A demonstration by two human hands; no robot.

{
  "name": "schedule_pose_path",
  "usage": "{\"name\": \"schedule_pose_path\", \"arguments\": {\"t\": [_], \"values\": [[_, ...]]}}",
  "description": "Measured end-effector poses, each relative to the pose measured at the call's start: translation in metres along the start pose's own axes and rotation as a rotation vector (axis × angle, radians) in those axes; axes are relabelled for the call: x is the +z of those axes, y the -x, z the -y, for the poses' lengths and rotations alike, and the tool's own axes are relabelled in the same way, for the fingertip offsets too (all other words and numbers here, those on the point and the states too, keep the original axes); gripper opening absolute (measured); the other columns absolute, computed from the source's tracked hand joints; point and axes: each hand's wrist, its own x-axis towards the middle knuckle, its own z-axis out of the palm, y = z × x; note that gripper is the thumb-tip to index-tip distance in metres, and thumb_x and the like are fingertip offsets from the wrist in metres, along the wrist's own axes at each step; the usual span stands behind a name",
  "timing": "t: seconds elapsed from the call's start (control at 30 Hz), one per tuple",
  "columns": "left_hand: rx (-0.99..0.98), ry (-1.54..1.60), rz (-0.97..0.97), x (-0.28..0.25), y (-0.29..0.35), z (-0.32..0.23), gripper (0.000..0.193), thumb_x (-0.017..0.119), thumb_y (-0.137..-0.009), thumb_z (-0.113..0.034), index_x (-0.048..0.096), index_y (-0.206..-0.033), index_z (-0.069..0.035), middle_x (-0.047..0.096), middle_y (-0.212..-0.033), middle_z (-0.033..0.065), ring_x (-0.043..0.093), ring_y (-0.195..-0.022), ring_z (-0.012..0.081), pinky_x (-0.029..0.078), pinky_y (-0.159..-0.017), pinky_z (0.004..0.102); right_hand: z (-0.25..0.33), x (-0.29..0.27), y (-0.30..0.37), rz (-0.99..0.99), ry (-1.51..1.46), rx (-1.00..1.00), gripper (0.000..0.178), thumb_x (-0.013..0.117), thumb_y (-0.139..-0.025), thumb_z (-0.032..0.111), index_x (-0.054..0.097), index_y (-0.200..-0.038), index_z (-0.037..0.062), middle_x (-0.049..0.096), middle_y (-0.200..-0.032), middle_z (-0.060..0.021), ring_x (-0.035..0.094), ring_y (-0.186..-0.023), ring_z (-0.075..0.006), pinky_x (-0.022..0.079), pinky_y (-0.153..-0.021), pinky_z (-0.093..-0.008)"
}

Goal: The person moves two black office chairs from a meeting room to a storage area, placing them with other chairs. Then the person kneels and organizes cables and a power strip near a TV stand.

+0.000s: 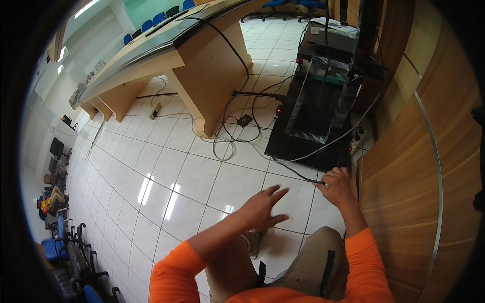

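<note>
My right hand (337, 187) is closed around a black cable (295, 171) beside the near corner of a low black stand (303, 136). From my fingers the cable runs left along the stand's front edge. My left hand (262, 207) hangs in the air over the white tiles, fingers spread and nothing in them. A grey cable (323, 147) crosses the stand's top and curves down to the floor, where it forms a loop (224, 150). What the end of the black cable looks like is hidden by my right hand.
A light wooden desk (202, 76) stands ahead, with black cables hanging off it. Near its leg lies a small black box (244, 120). A power strip (357, 137) sits between the stand and the wood-panelled wall (404, 202). Chairs (55, 250) line the far left.
</note>
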Motion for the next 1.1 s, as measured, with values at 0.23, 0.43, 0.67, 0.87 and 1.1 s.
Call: {"name": "schedule_pose_path", "arguments": {"t": [0.23,0.43,0.67,0.87,1.1], "values": [[-0.153,0.775,0.056,0.036,-0.128,0.028,0.078,0.057,-0.096,-0.043,0.038,-0.151,0.009,0.041,-0.155,0.0282,0.041,-0.144,0.0346,0.033,-0.118,0.0364,0.034,0.010,0.005,0.086,0.009,0.027,0.025,0.081,-0.080,0.033,0.076,-0.079,0.0088,0.069,-0.079,-0.0052,0.060,-0.090,-0.0233,0.038,-0.089,-0.0432],[-0.322,0.639,0.385,0.096,-0.187,0.022,0.079,0.059,-0.092,-0.067,0.069,-0.124,0.005,0.069,-0.123,0.0238,0.062,-0.120,0.0343,0.044,-0.107,0.0412,0.059,0.028,0.041,0.154,0.018,0.083,0.029,0.077,-0.085,0.038,0.078,-0.079,0.0095,0.073,-0.081,-0.0063,0.062,-0.096,-0.0233,0.036,-0.092,-0.0458],[0.440,-0.323,0.346,0.163,-0.205,0.016,0.042,0.059,-0.098,-0.036,0.071,-0.087,0.003,0.072,-0.086,0.0134,0.068,-0.077,0.0234,0.054,-0.074,0.0395,0.065,0.036,0.075,0.084,-0.170,0.018,0.020,0.079,-0.083,0.028,0.077,-0.088,0.0086,0.074,-0.094,-0.0072,0.063,-0.109,-0.0249,0.037,-0.103,-0.0493],[-0.214,0.955,0.284,0.148,-0.213,0.008,0.035,0.053,-0.102,-0.027,0.068,-0.085,-0.001,0.069,-0.073,0.0090,0.065,-0.066,0.0169,0.051,-0.062,0.0341,0.018,0.038,0.095,-0.449,-0.704,0.872,0.041,0.047,-0.108,0.031,0.068,-0.108,-0.0048,0.070,-0.108,-0.0182,0.067,-0.097,-0.0307,0.054,-0.084,-0.0417],[-0.003,0.578,0.318,0.153,-0.202,0.003,0.037,0.076,-0.069,-0.023,0.074,-0.098,0.000,0.074,-0.096,0.0149,0.073,-0.087,0.0297,0.057,-0.082,0.0403,-0.137,0.078,0.010,-0.506,-1.737,1.393,0.059,0.046,-0.105,0.053,0.048,-0.133,0.0007,0.065,-0.114,-0.0172,0.065,-0.095,-0.0270,0.054,-0.077,-0.0375]]}}
